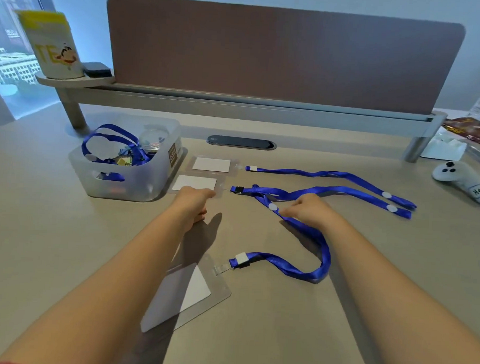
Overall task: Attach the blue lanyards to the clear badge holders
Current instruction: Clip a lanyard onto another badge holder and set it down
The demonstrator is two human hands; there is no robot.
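Note:
Three clear badge holders with white cards lie on the desk, each clipped to a blue lanyard. The far holder (210, 164) has its lanyard (330, 174) running right. My left hand (194, 204) pinches the lower right corner of the middle holder (190, 183), whose black clip (237, 189) joins a second lanyard (329, 190). The near holder (198, 287) lies tilted, partly under my left forearm. Its lanyard (306, 271) loops up to my right hand (312, 209), which is closed on the strap.
A translucent bin (128, 185) with more blue lanyards and small items stands at the left, touching the holders. A desk divider (280, 54) and shelf rail cross the back. A white controller (461, 177) and packets lie at the far right.

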